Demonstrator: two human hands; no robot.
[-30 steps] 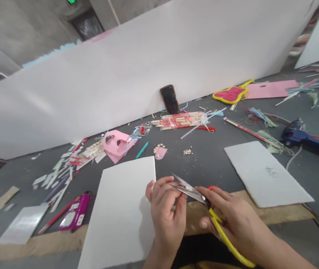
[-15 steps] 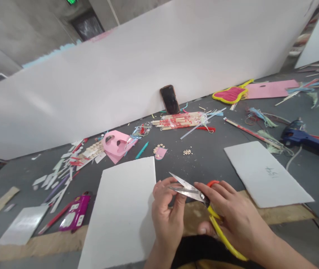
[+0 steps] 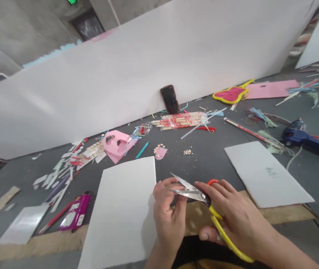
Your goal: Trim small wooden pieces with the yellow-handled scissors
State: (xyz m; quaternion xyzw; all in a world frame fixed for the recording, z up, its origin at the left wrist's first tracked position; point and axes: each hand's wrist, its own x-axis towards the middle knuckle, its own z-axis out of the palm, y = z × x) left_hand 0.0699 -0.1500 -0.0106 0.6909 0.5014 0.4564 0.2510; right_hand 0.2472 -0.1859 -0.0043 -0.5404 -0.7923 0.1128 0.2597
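Observation:
My right hand [image 3: 232, 209] grips a pair of scissors [image 3: 195, 194] with yellow and orange handles. The blades are parted and point left, towards my left hand [image 3: 169, 209]. That hand's fingers are pinched together right behind the blades; whatever they hold is too small or too hidden to make out. Beneath and left of it lies a large white board [image 3: 126, 209]. Beyond the blades, small pale wooden pieces [image 3: 188, 152] are heaped on the dark table, with a small pink piece [image 3: 161, 152] beside more of them.
A phone [image 3: 170, 99] leans on the white partition. In front lie wrapped sticks [image 3: 179, 120]. A pink mask-like cutout [image 3: 117, 145] and teal pen [image 3: 142, 150] are left of centre. Another white board [image 3: 268, 173] and a blue glue gun [image 3: 310, 138] lie right; a purple box [image 3: 76, 212] sits left.
The scissor blades have parted wider, and the yellow handle has swung slightly down and right. My left hand has shifted a little to the right.

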